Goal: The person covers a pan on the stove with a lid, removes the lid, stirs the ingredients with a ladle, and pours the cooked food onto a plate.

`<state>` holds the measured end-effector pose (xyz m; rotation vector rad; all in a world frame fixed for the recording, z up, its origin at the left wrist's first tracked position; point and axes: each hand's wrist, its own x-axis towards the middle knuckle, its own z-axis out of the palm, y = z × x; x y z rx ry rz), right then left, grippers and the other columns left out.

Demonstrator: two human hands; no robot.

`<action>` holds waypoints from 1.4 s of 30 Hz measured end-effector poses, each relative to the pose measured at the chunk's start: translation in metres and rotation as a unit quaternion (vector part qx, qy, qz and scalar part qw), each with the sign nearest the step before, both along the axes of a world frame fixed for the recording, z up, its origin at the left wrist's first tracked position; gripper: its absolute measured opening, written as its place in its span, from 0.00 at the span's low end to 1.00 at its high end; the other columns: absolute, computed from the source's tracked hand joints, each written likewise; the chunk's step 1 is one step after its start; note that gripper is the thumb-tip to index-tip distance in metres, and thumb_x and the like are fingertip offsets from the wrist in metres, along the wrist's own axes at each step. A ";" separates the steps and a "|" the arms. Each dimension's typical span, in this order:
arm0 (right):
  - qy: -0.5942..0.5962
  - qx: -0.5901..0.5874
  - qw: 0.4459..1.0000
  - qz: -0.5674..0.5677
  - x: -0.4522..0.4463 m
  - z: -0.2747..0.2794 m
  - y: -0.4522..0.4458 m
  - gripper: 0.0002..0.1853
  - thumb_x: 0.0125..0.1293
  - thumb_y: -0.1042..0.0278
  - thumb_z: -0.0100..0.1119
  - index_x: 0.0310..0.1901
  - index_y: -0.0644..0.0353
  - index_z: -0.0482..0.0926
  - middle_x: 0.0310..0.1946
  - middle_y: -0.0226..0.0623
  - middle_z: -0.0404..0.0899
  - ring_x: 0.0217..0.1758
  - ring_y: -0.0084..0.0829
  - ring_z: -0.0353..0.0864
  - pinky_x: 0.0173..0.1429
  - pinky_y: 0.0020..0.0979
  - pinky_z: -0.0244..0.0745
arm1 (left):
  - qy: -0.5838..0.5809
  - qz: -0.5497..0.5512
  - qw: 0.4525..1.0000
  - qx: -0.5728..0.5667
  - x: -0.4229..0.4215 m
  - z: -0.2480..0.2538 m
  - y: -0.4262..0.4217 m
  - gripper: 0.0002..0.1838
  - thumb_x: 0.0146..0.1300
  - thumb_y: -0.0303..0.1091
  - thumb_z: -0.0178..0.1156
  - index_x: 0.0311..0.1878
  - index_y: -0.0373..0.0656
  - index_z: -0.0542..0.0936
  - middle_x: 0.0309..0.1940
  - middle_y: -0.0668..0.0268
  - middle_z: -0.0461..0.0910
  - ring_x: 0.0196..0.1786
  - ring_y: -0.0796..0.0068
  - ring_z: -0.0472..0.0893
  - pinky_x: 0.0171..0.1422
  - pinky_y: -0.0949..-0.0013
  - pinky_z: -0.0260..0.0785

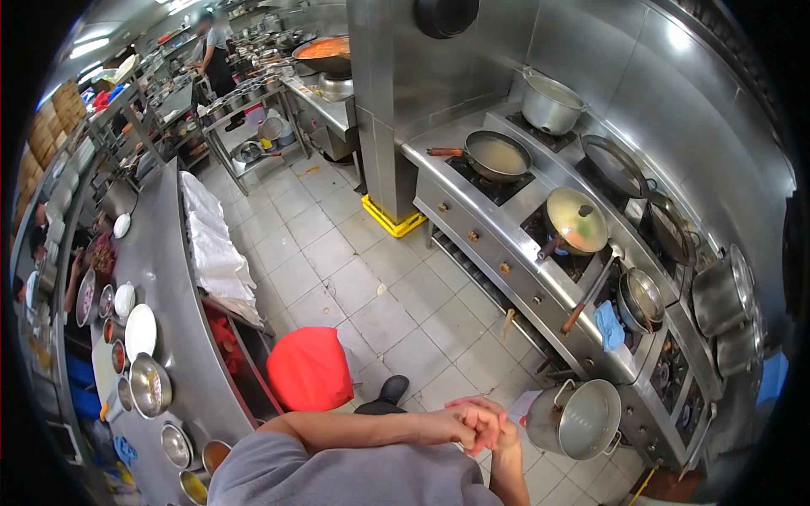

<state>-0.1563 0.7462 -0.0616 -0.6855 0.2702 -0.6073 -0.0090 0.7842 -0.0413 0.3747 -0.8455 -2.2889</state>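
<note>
My left hand [462, 424] and my right hand [499, 428] are together in front of my body, low in the head view. Their fingers are curled and pressed against each other, and no object shows in them. Part of the fingers is hidden where the hands overlap. Just right of the hands, a large metal stockpot [589, 419] stands on the floor. A red cover or seat [310, 368] is to their left, with my dark shoe [394, 389] between.
On the right, a stove [489, 229] carries a wok [498, 157], a lidded pan [577, 221], a pot [551, 103] and a blue cloth [608, 326]. On the left, a steel counter [184, 337] holds bowls and plates. A person [216, 55] stands far back.
</note>
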 end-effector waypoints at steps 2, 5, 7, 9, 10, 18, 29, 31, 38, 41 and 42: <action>-0.042 -0.006 0.998 0.046 0.001 0.010 0.002 0.31 0.64 0.54 0.56 0.51 0.82 0.67 0.44 0.49 0.78 0.48 0.35 0.78 0.58 0.33 0.71 | 0.019 -0.044 0.999 0.021 0.000 -0.007 -0.001 0.12 0.57 0.29 0.54 0.45 0.41 0.78 0.31 0.61 0.79 0.42 0.70 0.79 0.47 0.70 0.68; 0.127 -0.058 0.990 0.035 0.006 0.072 0.016 0.22 0.67 0.57 0.49 0.50 0.72 0.73 0.37 0.35 0.82 0.49 0.26 0.77 0.68 0.31 0.58 | 0.469 -0.047 0.876 -0.106 -0.055 -0.083 -0.013 0.27 0.74 0.44 0.35 0.41 0.34 0.81 0.42 0.48 0.81 0.55 0.49 0.76 0.55 0.63 0.70; 0.238 -0.092 0.966 0.030 0.009 0.095 0.022 0.19 0.69 0.60 0.45 0.50 0.66 0.77 0.33 0.26 0.84 0.50 0.20 0.77 0.74 0.29 0.49 | 0.616 -0.046 0.764 -0.187 -0.091 -0.127 -0.022 0.22 0.73 0.44 0.36 0.46 0.44 0.80 0.40 0.48 0.81 0.54 0.44 0.75 0.59 0.59 0.64; 0.244 -0.117 0.962 0.037 0.004 0.088 0.021 0.19 0.68 0.60 0.44 0.49 0.65 0.78 0.33 0.27 0.84 0.49 0.20 0.77 0.72 0.29 0.52 | 0.679 -0.040 0.691 -0.246 -0.111 -0.157 -0.027 0.20 0.73 0.44 0.37 0.48 0.49 0.80 0.39 0.48 0.82 0.53 0.42 0.75 0.62 0.56 0.62; 0.235 -0.131 0.962 0.039 0.001 0.079 0.019 0.18 0.68 0.61 0.44 0.49 0.65 0.78 0.32 0.27 0.84 0.48 0.20 0.77 0.71 0.29 0.53 | 0.638 -0.045 0.728 -0.248 -0.110 -0.157 -0.026 0.22 0.73 0.45 0.36 0.47 0.46 0.79 0.37 0.48 0.81 0.52 0.41 0.76 0.60 0.55 0.63; 0.154 -0.247 0.953 -0.086 -0.029 -0.022 0.023 0.18 0.66 0.63 0.42 0.46 0.61 0.81 0.31 0.31 0.84 0.43 0.22 0.79 0.63 0.27 0.65 | 0.034 -0.143 0.988 -0.053 -0.026 -0.006 -0.007 0.37 0.73 0.53 0.29 0.43 0.21 0.73 0.32 0.42 0.80 0.42 0.46 0.81 0.49 0.54 0.72; 0.135 -0.157 0.962 0.176 -0.019 0.043 -0.018 0.27 0.57 0.56 0.58 0.52 0.70 0.73 0.45 0.42 0.79 0.46 0.26 0.79 0.56 0.31 0.72 | -0.115 -0.169 0.960 -0.193 -0.015 0.013 -0.019 0.41 0.72 0.57 0.24 0.45 0.21 0.72 0.23 0.49 0.81 0.37 0.61 0.83 0.48 0.67 0.74; 0.159 -0.155 0.953 0.206 -0.016 0.057 -0.023 0.33 0.55 0.53 0.63 0.54 0.73 0.70 0.49 0.44 0.78 0.48 0.27 0.79 0.55 0.32 0.72 | -0.122 -0.183 0.959 -0.177 -0.013 0.023 -0.018 0.41 0.73 0.56 0.24 0.44 0.21 0.73 0.20 0.51 0.80 0.36 0.65 0.83 0.48 0.70 0.74; 0.248 -0.185 0.932 0.188 -0.019 0.051 -0.020 0.28 0.50 0.70 0.67 0.54 0.67 0.70 0.41 0.35 0.78 0.45 0.24 0.77 0.53 0.30 0.71 | 0.065 -0.003 0.998 -0.009 -0.013 0.016 -0.012 0.41 0.72 0.58 0.27 0.34 0.27 0.77 0.08 0.59 0.72 0.13 0.75 0.74 0.43 0.66 0.77; 0.231 -0.163 0.956 0.074 -0.017 0.046 -0.005 0.33 0.46 0.70 0.70 0.56 0.65 0.70 0.41 0.34 0.77 0.45 0.24 0.76 0.51 0.28 0.71 | 0.009 0.015 1.000 0.007 -0.010 0.025 -0.013 0.41 0.71 0.59 0.28 0.34 0.27 0.77 0.04 0.62 0.68 0.09 0.76 0.72 0.36 0.67 0.78; 0.241 -0.205 0.947 0.055 -0.018 0.042 -0.003 0.32 0.47 0.70 0.70 0.56 0.65 0.70 0.41 0.34 0.77 0.45 0.24 0.76 0.50 0.27 0.71 | -0.029 0.018 0.999 0.022 -0.010 0.027 -0.012 0.41 0.71 0.59 0.27 0.34 0.27 0.78 0.03 0.62 0.67 0.09 0.76 0.71 0.33 0.68 0.78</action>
